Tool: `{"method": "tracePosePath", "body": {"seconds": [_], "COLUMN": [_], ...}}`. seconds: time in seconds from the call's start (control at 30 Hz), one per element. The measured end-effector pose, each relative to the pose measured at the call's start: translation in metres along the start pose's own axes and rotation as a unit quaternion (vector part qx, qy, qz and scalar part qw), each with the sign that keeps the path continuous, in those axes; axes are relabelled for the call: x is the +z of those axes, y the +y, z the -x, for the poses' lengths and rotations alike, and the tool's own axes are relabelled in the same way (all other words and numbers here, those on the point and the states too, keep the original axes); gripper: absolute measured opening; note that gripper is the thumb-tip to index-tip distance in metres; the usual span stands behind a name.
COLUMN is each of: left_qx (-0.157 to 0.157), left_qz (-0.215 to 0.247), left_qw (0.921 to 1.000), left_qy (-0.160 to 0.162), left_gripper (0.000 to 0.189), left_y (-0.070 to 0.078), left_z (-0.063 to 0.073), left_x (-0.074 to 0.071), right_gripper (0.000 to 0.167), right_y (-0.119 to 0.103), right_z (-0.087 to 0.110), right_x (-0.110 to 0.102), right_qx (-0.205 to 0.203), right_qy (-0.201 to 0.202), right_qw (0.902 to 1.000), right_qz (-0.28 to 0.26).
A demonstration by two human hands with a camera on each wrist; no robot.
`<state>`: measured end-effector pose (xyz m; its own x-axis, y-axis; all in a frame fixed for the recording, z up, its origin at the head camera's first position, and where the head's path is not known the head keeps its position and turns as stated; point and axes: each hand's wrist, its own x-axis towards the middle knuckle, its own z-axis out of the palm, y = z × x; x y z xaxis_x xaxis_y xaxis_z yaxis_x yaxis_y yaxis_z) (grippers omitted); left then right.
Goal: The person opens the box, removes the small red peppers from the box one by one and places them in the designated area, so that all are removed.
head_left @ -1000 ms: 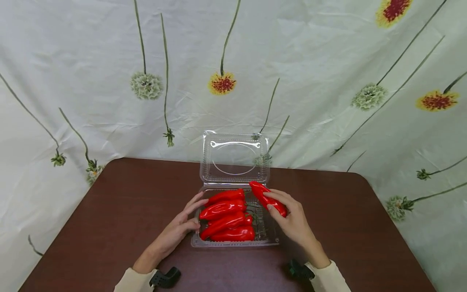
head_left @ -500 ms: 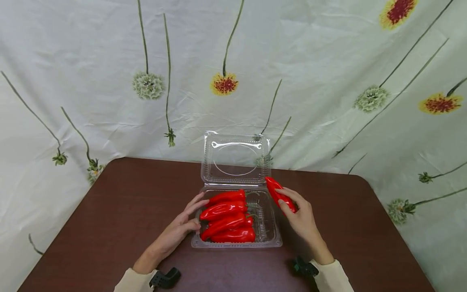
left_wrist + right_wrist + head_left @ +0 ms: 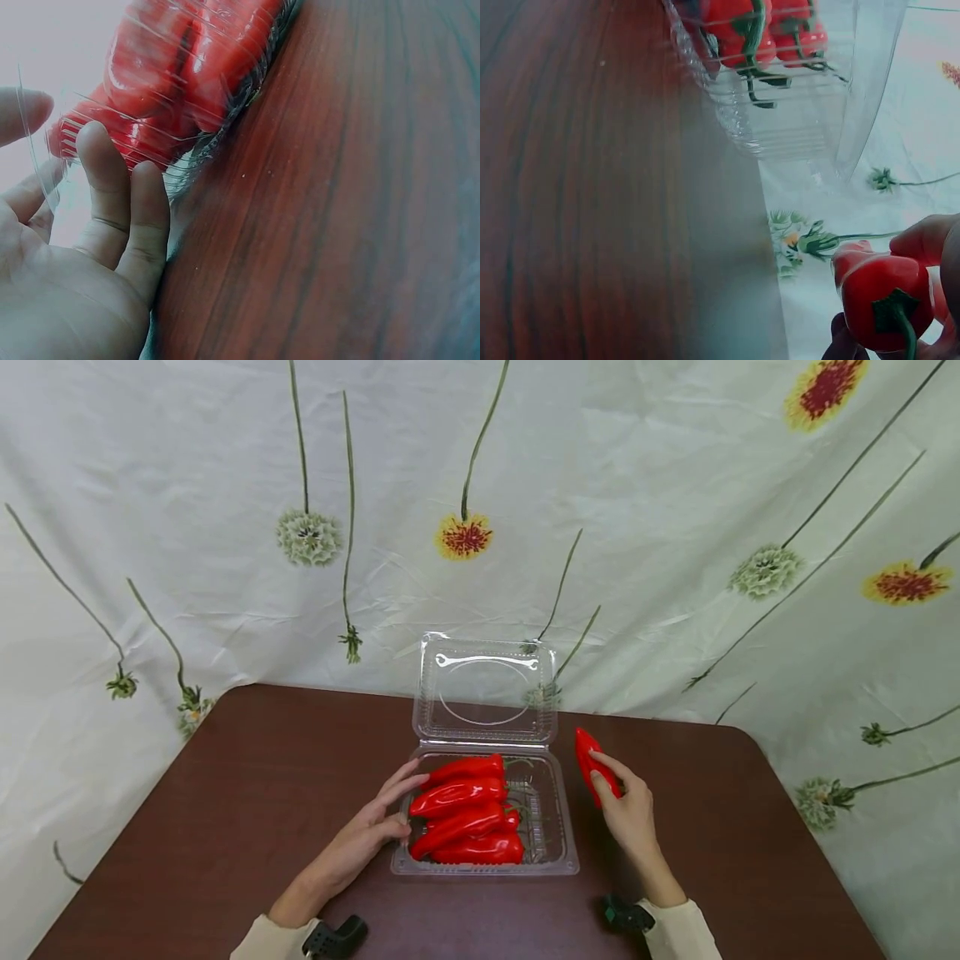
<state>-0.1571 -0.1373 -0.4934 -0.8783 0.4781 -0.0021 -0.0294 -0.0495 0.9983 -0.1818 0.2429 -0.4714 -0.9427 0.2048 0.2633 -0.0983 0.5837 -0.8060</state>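
Note:
My right hand (image 3: 632, 814) holds a long red pepper (image 3: 592, 764) between thumb and fingers, just right of a clear plastic clamshell box (image 3: 566, 852). Its green stem (image 3: 906, 326) faces the camera in the right wrist view. Several more red peppers (image 3: 461, 795) lie stacked in the left and middle of the box, tips to the left and stems to the right. At the box's left side rests my left hand (image 3: 363, 835), its fingers extended along the wall. In the left wrist view two fingertips (image 3: 101, 146) lie against the ribbed clear wall.
The box's lid (image 3: 483, 689) stands raised at the back, hinged to the base. A dark brown table (image 3: 300, 752) lies beneath, with rounded far corners. Behind it hangs a pale cloth (image 3: 637, 485) printed with flowers. Dark wrist devices (image 3: 337, 937) are strapped near both cuffs.
My right hand has carried its pepper to the right, from over the box's right part to beyond its right edge, turning it more upright in view. My left hand has stayed at the box.

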Motion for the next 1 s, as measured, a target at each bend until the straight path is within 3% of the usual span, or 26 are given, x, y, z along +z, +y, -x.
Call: {"method": "tracePosePath", "body": {"seconds": [0.6, 0.87, 1.0], "left_qx": [0.002, -0.001, 0.000], "left_qz": [0.000, -0.010, -0.009], "left_qw": [1.0000, 0.9999, 0.9999], "left_qy": [0.007, 0.012, 0.011], "left_gripper": [0.066, 0.067, 0.067], "left_y": [0.000, 0.000, 0.001], "left_z": [-0.001, -0.002, -0.002], "left_x": [0.002, 0.002, 0.001], "right_gripper": [0.035, 0.038, 0.041], "right_y": [0.022, 0.023, 0.022], "right_z": [-0.003, -0.003, -0.002], "right_x": [0.001, 0.002, 0.003], "right_qx": [0.081, 0.028, 0.017], "right_qy": [-0.037, -0.028, -0.032], "right_qw": [0.9952, 0.9945, 0.9941], "right_qz": [0.038, 0.097, 0.102]}}
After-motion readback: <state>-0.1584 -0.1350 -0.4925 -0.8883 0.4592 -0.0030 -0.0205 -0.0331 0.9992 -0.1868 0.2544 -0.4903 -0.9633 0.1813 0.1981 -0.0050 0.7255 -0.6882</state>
